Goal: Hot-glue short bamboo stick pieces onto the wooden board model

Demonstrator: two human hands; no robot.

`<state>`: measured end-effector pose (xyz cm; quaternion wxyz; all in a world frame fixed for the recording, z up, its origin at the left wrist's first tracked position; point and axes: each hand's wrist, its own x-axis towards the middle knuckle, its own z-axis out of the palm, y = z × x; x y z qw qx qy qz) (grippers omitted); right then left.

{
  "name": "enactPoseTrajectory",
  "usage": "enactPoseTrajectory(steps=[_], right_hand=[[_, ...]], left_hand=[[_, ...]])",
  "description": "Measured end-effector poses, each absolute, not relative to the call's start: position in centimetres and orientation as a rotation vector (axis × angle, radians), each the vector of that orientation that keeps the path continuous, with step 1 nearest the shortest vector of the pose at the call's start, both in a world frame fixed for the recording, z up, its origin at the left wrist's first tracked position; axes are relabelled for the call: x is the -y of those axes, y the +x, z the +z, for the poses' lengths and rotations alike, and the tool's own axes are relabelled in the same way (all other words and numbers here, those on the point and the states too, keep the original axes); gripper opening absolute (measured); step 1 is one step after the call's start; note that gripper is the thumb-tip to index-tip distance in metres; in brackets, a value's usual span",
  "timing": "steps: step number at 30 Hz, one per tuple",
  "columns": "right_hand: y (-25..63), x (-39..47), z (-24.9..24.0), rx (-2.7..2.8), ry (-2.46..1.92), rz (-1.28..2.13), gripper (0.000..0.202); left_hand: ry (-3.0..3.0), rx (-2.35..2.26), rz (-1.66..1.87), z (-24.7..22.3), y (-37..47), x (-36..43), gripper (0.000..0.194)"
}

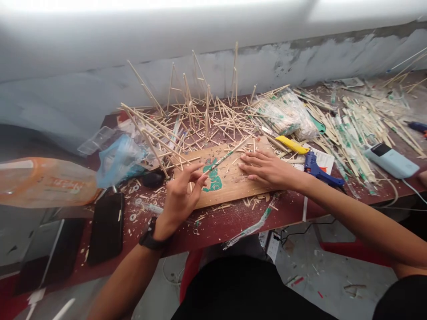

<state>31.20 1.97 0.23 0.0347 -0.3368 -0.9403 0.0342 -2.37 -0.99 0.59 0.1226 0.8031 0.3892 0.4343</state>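
Note:
In the head view my left hand (184, 190) pinches the near end of a chopstick (230, 154). The stick slants up and away over a wooden board (230, 192); green marks on it look like a printed wrapper. On the board is a green printed design (214, 181), partly behind the stick. My right hand (262, 166) lies palm down on the board's right part, fingers stretched and slightly apart, with short stick pieces around it. A yellow utility knife (292, 145) and a blue glue gun (322, 171) lie just right of that hand.
Behind the board, loose sticks and upright stick frames (207, 111) crowd the table. Wrapped chopsticks (353, 138) and a light-blue device (392, 160) are at right. Left are a plastic bottle (50, 183) and a black phone (106, 229). An empty wrapper (250, 229) overhangs the front edge.

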Motion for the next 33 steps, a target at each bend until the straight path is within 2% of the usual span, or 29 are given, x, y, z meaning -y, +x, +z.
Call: enactPoseTrajectory(steps=[10, 19, 29, 33], right_hand=[[30.9, -3.7, 2.7, 2.832, -0.989, -0.203, 0.044], [31.8, -5.1, 7.6, 2.653, -1.176, -0.100, 0.041], [20.5, -9.8, 16.4, 2.627, -0.732, 0.009, 0.029], [15.1, -12.3, 19.9, 2.624, -0.854, 0.058, 0.024]], left_hand=[[2.386, -1.039, 1.105, 0.0, -2.5, 1.0, 0.026], [2.417, -1.084, 1.080, -0.2, -2.5, 0.8, 0.022], [2.454, -1.022, 0.908, -0.3, -2.0, 1.3, 0.021], [2.487, -0.997, 0.905, -0.5, -2.0, 1.4, 0.020]])
